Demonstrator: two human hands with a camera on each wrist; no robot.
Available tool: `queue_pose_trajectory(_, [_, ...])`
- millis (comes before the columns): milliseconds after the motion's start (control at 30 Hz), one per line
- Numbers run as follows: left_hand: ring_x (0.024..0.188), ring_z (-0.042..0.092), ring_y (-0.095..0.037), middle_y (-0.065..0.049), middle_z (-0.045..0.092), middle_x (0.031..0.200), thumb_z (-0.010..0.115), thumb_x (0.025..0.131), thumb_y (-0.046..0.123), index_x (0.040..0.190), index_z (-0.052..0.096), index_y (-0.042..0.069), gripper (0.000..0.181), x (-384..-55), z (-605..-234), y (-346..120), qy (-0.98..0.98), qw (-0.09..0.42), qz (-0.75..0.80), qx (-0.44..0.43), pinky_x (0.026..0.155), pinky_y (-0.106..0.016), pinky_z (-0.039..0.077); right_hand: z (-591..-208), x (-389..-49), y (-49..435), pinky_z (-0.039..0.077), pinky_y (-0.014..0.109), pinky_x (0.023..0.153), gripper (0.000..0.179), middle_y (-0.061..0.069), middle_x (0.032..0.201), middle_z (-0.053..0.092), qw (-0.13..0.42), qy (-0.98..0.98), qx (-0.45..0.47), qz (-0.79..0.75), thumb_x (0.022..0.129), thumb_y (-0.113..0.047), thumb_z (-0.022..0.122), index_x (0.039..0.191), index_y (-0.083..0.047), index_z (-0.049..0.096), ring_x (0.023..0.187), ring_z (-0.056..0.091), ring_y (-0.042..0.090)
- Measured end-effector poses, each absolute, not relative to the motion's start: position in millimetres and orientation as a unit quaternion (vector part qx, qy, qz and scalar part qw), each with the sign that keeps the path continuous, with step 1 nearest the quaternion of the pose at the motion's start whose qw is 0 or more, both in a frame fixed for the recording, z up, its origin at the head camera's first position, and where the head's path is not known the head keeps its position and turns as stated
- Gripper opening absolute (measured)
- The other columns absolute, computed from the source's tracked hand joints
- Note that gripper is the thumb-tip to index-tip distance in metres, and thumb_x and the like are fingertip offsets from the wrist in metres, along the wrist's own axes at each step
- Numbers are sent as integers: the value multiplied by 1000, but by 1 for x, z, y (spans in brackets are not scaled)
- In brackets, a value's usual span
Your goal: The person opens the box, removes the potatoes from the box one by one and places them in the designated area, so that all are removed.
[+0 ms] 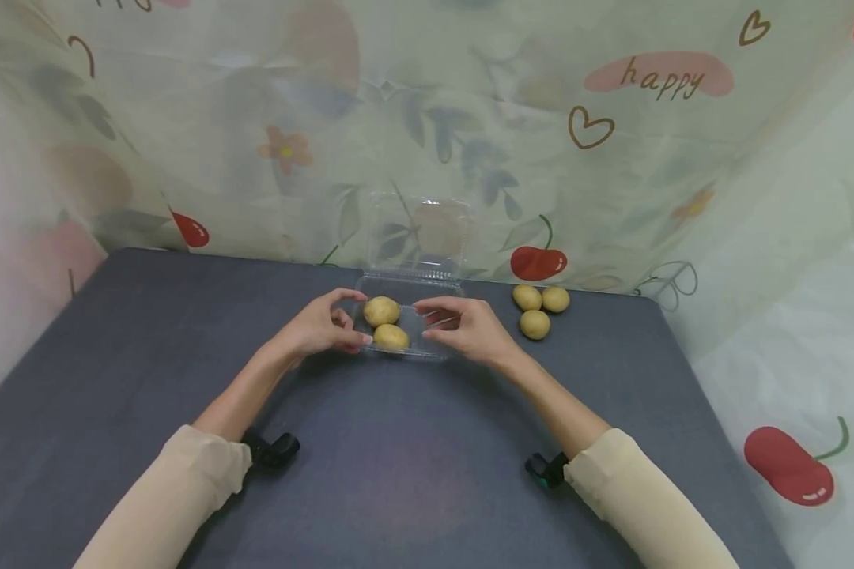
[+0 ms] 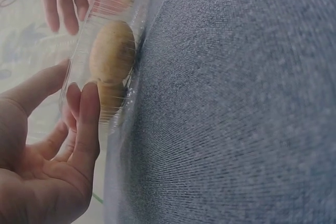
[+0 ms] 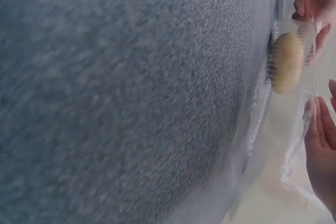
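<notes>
A clear plastic clamshell box (image 1: 437, 349) lies near the table's far edge, its transparent lid (image 1: 420, 229) raised against the cloth behind. Two potatoes, a rear one (image 1: 381, 311) and a front one (image 1: 391, 338), sit in its left half. My left hand (image 1: 320, 324) holds the box by its left end, thumb at the front corner and index finger further back; the left wrist view shows fingertips (image 2: 90, 90) against the ribbed wall. Over the right half, my right hand (image 1: 470, 325) has thumb and fingers apart with nothing between them, fingertips (image 3: 313, 114) close to the rim.
Several more potatoes form a small cluster right of the box: one in front (image 1: 534, 325), others behind (image 1: 527, 297). The dark grey tabletop (image 1: 413, 458) spreads toward me. A printed cloth (image 1: 427, 118) hangs right behind the table's far edge.
</notes>
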State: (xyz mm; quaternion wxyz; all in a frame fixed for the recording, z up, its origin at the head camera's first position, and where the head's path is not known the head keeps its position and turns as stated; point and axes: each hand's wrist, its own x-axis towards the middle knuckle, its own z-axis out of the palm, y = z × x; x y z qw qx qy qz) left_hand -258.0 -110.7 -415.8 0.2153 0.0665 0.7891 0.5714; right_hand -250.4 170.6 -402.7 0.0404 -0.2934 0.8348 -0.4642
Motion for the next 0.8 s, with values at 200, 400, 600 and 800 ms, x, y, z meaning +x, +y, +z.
queue_pose_trajectory(200, [76,66,-29,-7,54,76,82,83,8,145,41,17,75,-259,-419,-112,783,214,581,71,79,-42,60,-404,-255,161,57,28,87,40,19,123,66,61,840,-297,-450,89,-3,74,128,-3,66,106,68,27])
queue_pose_trajectory(400, [77,67,-29,-7,55,78,80,84,7,147,40,17,75,-259,-420,-113,774,222,588,77,80,-43,60,-407,-258,152,57,30,88,42,20,126,65,92,832,-303,-456,89,-1,73,130,1,63,108,67,31])
queue_pose_trajectory(600, [77,67,-29,-9,56,79,80,85,8,148,39,16,76,-258,-418,-113,775,221,586,83,80,-43,60,-408,-262,144,58,27,85,44,15,125,66,114,844,-281,-442,87,-3,76,129,-3,65,109,67,28])
queue_pose_trajectory(800, [76,68,-29,-8,57,78,80,85,8,148,38,15,76,-259,-419,-113,774,223,587,81,80,-44,60,-408,-268,136,58,26,83,43,10,124,68,142,861,-265,-411,85,-9,80,126,-6,68,108,68,22])
